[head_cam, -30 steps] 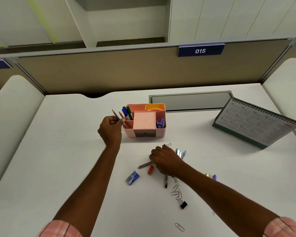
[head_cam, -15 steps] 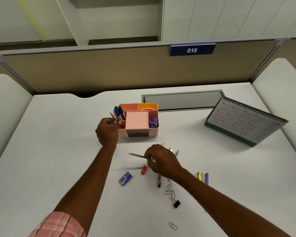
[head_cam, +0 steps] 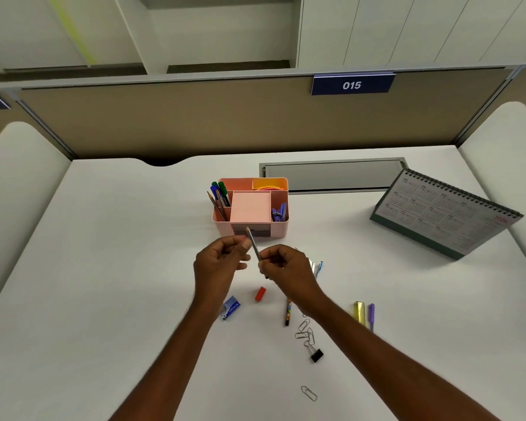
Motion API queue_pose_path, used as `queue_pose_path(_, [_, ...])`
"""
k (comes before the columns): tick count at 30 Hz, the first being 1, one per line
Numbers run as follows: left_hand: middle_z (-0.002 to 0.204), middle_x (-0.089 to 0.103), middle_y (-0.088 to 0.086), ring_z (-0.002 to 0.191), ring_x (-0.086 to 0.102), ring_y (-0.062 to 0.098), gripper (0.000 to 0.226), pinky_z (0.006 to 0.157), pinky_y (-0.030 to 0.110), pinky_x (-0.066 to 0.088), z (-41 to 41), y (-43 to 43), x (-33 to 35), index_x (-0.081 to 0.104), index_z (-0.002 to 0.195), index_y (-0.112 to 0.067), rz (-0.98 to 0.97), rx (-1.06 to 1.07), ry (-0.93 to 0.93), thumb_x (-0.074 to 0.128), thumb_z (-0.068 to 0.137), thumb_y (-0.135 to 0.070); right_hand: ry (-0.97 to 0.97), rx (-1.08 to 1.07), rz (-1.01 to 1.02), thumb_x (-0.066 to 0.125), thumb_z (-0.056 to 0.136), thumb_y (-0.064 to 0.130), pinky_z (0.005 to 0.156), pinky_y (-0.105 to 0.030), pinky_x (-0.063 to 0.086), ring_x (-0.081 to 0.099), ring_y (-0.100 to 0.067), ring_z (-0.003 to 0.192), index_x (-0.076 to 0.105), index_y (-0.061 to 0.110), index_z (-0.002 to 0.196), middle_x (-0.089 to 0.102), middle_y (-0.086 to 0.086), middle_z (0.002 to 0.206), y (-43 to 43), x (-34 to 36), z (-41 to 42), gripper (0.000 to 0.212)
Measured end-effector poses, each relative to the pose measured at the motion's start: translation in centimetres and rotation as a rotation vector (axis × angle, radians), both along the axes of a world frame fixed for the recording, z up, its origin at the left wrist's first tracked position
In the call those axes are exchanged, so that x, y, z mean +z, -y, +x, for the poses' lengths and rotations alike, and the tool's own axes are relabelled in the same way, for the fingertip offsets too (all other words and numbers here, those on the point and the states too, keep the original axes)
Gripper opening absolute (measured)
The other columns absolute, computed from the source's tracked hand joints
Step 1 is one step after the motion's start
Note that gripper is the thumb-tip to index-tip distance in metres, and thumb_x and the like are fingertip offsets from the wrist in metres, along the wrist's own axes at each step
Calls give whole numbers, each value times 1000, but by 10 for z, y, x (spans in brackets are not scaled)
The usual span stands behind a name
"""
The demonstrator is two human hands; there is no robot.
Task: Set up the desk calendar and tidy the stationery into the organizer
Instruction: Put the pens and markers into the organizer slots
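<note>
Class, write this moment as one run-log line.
right hand: holds pencil | left hand: touching pencil, grip unclear | organizer: pens inside | desk calendar: standing | clips, eraser: loose

Matt pink plastic organizer [head_cam: 278,230]; smooth matt white desk [head_cam: 104,268]; wire paperclips [head_cam: 305,331].

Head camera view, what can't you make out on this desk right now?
- Desk calendar: print too small to read.
- Pencil: lower end hidden inside the right hand.
- Silver and blue items: mostly behind that hand.
- Organizer drawer front: partly covered by the pencil tip.
</note>
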State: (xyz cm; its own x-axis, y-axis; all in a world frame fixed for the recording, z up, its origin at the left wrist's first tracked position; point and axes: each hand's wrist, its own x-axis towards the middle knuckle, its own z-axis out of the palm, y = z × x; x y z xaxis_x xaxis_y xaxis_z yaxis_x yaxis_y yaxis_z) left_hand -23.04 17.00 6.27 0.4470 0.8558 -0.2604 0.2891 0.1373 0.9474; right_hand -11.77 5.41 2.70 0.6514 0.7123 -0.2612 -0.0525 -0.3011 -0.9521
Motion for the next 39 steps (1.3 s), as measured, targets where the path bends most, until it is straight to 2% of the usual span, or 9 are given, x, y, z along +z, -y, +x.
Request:
queue_pose_path(6, [100,81,-1,87,80,18,29,82,33,66,-13,-3,11,77,118,-16,-6,10,8,79,91,-26,89,67,24,72,93,16,82,-25,62,72,-11,88,74,17,107,76,6,94,-6,8,-12,14])
queue_pose_path(10, [97,82,-1,85,80,17,29,85,37,66,-20,-8,15,78,116,-16,41,24,-15,81,90,-28,93,80,57,73,92,15,75,-18,58,70,-6,87,75,17,105,76,8,93,-7,9,-19,13])
queue_pose_path(13, [94,82,-2,83,80,16,28,85,40,66,-24,-16,18,78,114,-15,103,93,-25,81,90,-30,86,82,21,75,91,25,67,-17,57,68,-1,91,73,26,108,74,12,97,-11,9,-25,17])
queue_pose_path(18, [91,81,-1,79,80,17,23,77,39,67,-18,-50,29,78,112,-12,248,227,72,80,92,-24,213,152,-120,78,89,35,82,-27,59,66,-6,94,62,28,126,67,12,109,-10,-5,-41,41])
queue_pose_path(21, [92,81,2,75,80,15,23,72,39,68,-5,-76,31,78,111,-10,338,269,61,80,93,-24,360,287,-148,74,90,32,87,-29,54,61,-4,96,60,29,128,63,14,111,-5,-19,-59,41])
queue_pose_path(25, [91,80,2,71,79,15,22,67,40,68,14,-103,25,78,109,-9,400,280,36,79,93,-24,554,471,-136,61,92,33,97,-34,50,56,-12,116,58,27,132,61,8,125,1,-31,-76,40])
queue_pose_path(27, [91,80,1,70,78,14,21,66,40,68,21,-111,17,79,108,-10,425,262,-2,79,93,-25,633,526,-137,61,95,32,96,-35,50,54,-16,120,58,24,134,60,4,129,1,-33,-81,40])
queue_pose_path(31, [89,79,-2,70,77,15,17,68,44,67,29,-117,-4,79,105,-17,452,237,-119,79,92,-28,782,643,-129,63,95,27,87,-42,53,57,-24,110,61,19,127,63,-3,122,-2,-38,-87,33])
queue_pose_path(39, [98,80,-1,81,76,22,19,76,48,66,35,-119,-35,81,101,-18,455,209,-295,84,88,-31,834,675,-113,64,93,25,86,-44,53,58,-25,111,63,20,125,63,-2,124,3,-48,-85,33])
